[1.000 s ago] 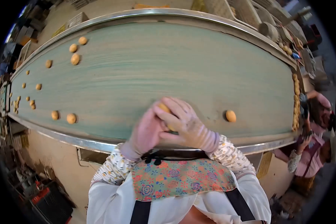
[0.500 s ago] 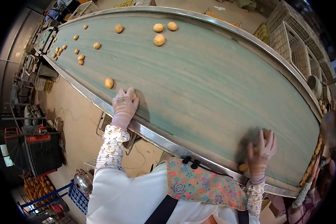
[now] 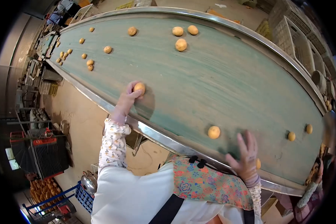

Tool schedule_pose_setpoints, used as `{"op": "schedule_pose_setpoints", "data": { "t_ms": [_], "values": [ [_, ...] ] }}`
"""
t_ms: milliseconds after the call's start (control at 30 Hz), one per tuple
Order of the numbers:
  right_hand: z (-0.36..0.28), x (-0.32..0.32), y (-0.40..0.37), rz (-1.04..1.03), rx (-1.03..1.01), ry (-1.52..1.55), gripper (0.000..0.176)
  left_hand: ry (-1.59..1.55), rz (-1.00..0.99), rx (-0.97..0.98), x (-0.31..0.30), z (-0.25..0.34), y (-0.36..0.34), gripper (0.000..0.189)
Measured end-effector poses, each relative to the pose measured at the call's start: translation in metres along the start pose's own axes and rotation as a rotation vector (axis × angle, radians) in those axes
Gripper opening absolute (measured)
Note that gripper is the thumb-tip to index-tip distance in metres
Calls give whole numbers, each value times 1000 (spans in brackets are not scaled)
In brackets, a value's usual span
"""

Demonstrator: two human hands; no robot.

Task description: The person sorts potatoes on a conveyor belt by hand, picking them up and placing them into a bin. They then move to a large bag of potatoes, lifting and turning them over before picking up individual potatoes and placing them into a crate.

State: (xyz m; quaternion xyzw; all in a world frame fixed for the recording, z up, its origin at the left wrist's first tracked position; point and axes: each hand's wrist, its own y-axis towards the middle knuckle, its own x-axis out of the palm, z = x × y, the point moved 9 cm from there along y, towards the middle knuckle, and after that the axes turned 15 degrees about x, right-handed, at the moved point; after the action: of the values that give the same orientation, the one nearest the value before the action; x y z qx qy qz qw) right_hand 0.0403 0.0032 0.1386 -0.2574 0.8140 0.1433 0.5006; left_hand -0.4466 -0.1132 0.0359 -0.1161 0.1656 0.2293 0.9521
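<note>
My left hand (image 3: 127,100), in a pale glove, is closed round a potato (image 3: 139,88) over the near side of the green conveyor belt (image 3: 183,89). Fingers spread, my right hand (image 3: 246,156) is over the belt close to its near edge and holds nothing. Partly hidden behind that hand is another potato (image 3: 258,163). A single potato (image 3: 214,132) lies on the belt to the left of my right hand. Farther right are two more, one potato (image 3: 291,136) slightly nearer than the other potato (image 3: 309,128).
Up the belt, several potatoes (image 3: 107,49) lie scattered toward the far left. Three potatoes (image 3: 181,44) sit together near the far metal rail (image 3: 212,15). Plastic crates (image 3: 293,41) are stacked beyond it. At the right end, another person's hand and sleeve (image 3: 313,183) show.
Potatoes on the belt have shifted right. My left hand has turned, showing a potato in its grasp. My right hand has moved left and opened, away from two potatoes; one potato now lies between my hands.
</note>
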Motion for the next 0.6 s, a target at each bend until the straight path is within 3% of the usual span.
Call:
{"op": "schedule_pose_setpoints", "data": {
  "t_ms": [67, 167, 233, 267, 300, 367, 400, 433, 500, 567, 600],
  "values": [
    [-30, 20, 16, -87, -126, -45, 75, -1006, -206, -33, 60, 65, -8, 62],
    [-27, 30, 42, -16, -62, -167, 73, -997, -319, 46, 95, 119, -13, 59],
    [-37, 17, 61, 126, 28, -146, 71, -603, -439, 172, 118, 107, -9, 59],
    [-64, 27, 65, 40, -87, -91, 70, -401, -492, 238, 129, 99, -7, 60],
    [-92, 37, 65, -52, -205, -33, 70, -170, -557, 472, 147, 110, -12, 57],
    [-116, 59, 62, -152, -343, -38, 69, -137, -804, 360, 167, 109, -13, 54],
    [-103, 59, 71, -94, -229, -63, 69, -117, -919, 300, 171, 105, -12, 53],
    [-85, 52, 79, -37, -119, -89, 69, -150, -805, 324, 162, 116, 7, 45],
    [-51, 32, 83, 172, 43, -171, 69, -130, -547, 61, 129, 120, 56, 50],
    [-77, 28, 83, 140, -7, -88, 68, 618, 35, 1153, 97, 170, 100, 63],
    [-94, 26, 82, 127, -22, -43, 67, 655, 30, 1052, 108, 142, 121, 67]
  ]
}}
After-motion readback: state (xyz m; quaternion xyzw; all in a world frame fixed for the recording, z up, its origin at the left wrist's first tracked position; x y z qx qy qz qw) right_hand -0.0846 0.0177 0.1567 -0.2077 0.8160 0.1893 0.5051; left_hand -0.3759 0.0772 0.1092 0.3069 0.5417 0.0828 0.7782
